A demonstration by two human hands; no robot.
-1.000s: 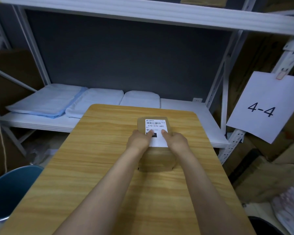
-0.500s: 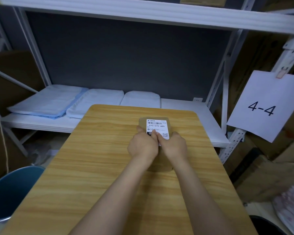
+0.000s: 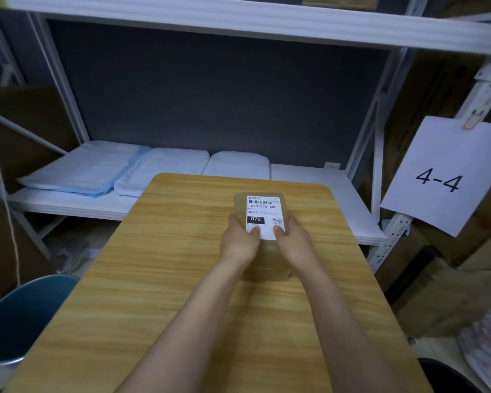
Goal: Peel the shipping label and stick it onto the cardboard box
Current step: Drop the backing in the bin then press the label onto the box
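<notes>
left hand point(image 3: 238, 243): fingers curled round the left side of the cardboard box point(image 3: 262, 236), thumb laid flat on the near-left corner of the shipping label point(image 3: 264, 217); clamped on the box, palm against its side
right hand point(image 3: 294, 243): mirrored on the right side, fingers wrapped against the box wall, thumb pressed on the near-right corner of the label; likewise closed round the box
thumbs: apart, a strip of white label visible between them
cardboard box: stood on the desk point(image 3: 159, 279), right of centre and toward the far half, gripped between both hands; lower front face partly hidden behind the wrists
shipping label: stuck flat on the top face of the box, covering most of it; long axis run from the wearer toward the shelf point(image 3: 309, 180), barcode end pointed away, black 070 block and QR code at the near end; print readable upright from the wearer's side
label edges: roughly parallel with the box edges, near edge close to the box's near edge
shelf: folded white and pale blue cloths point(image 3: 119, 168) laid behind the desk
paper sign point(image 3: 442, 177): marked 4-4, hung on the rack at right
blue bin point(image 3: 20, 316): beside the desk at lower left
</notes>
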